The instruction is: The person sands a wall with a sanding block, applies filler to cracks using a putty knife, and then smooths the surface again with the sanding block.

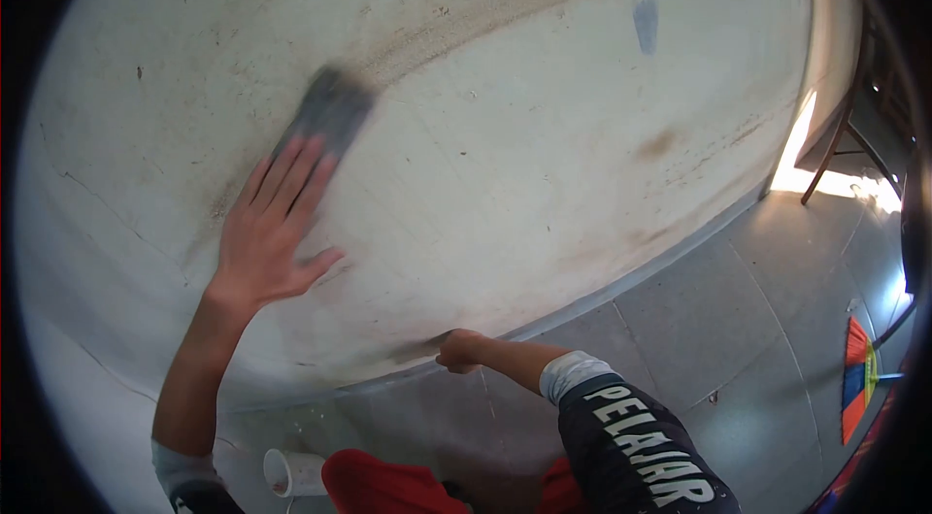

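Observation:
My left hand [269, 234] lies against the pale, stained wall [505, 213], its fingers stretched over a dark grey sheet [335, 114] that looks like sandpaper. The fingers press the lower end of the sheet to the wall, and the thumb sticks out to the right. Motion blurs both the sheet and the fingertips. Low down, close to the wall's base, my right hand [460, 351] is closed in a fist. A dark smear or shadow shows on the wall beside it, and whatever the fist may hold is hidden.
A white bucket or cup [294, 472] stands at the lower left by my red-clad knee [388, 485]. Grey floor tiles [709, 320] run along the wall. At the right are a broom [858, 380] with coloured bristles and a dark-legged stand [833, 157].

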A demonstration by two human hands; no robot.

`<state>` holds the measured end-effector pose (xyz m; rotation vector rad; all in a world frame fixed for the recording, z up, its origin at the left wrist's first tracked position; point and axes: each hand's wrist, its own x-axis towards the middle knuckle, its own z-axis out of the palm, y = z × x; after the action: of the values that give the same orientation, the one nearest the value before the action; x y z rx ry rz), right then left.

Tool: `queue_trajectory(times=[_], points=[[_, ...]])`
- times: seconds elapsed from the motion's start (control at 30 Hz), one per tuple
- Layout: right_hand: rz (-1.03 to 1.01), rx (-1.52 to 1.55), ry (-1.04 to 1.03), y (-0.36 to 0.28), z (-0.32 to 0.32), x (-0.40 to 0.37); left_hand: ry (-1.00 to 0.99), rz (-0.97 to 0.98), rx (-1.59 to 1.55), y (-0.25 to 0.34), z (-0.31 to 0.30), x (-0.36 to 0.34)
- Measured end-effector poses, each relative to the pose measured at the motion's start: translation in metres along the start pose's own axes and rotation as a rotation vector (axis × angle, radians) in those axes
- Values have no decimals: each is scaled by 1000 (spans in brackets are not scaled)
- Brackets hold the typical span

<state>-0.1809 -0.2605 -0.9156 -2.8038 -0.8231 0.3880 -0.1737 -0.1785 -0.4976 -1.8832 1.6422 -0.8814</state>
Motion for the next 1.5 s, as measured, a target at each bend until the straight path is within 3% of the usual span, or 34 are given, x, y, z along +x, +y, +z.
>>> queue_trajectory(times=[0.07,0.17,0.23,0.37,0.47,0.57,0.67,0.73,0.83,1.0,1.1,1.13,1.2,1.3,1.37,1.5], points=[[15,30,32,-1,1,1,79,119,-42,18,-31,75],[-32,4,134,-1,-2,-3,407,281,-104,61,-31,182],[-11,22,53,1,-3,0,537,240,-112,95,-20,234],[-26,17,48,2,-6,-2,454,228,-104,91,-13,204],[-30,63,135,5,4,-2,124,123,-61,65,-3,105],[-101,53,41,9,-1,-6,28,-56,18,33,24,-8],[-122,38,62,10,5,-2,-5,-51,68,2,22,-35],[-123,37,62,8,-1,-13,-3,13,68,-3,10,-17],[-115,14,81,3,-10,-11,0,115,88,13,-27,72],[-19,37,23,2,0,4,572,289,-102,69,-27,223],[-33,10,-4,7,2,-1,591,270,-8,81,-23,225],[-44,22,33,8,2,-3,591,277,-18,81,-19,213],[-50,47,83,9,4,-4,363,245,-146,68,-11,156],[-76,75,143,11,10,3,124,119,47,45,38,47],[-103,-51,30,13,12,14,55,28,65,28,64,-28],[-113,40,54,3,-7,-14,27,11,63,17,60,-41]])
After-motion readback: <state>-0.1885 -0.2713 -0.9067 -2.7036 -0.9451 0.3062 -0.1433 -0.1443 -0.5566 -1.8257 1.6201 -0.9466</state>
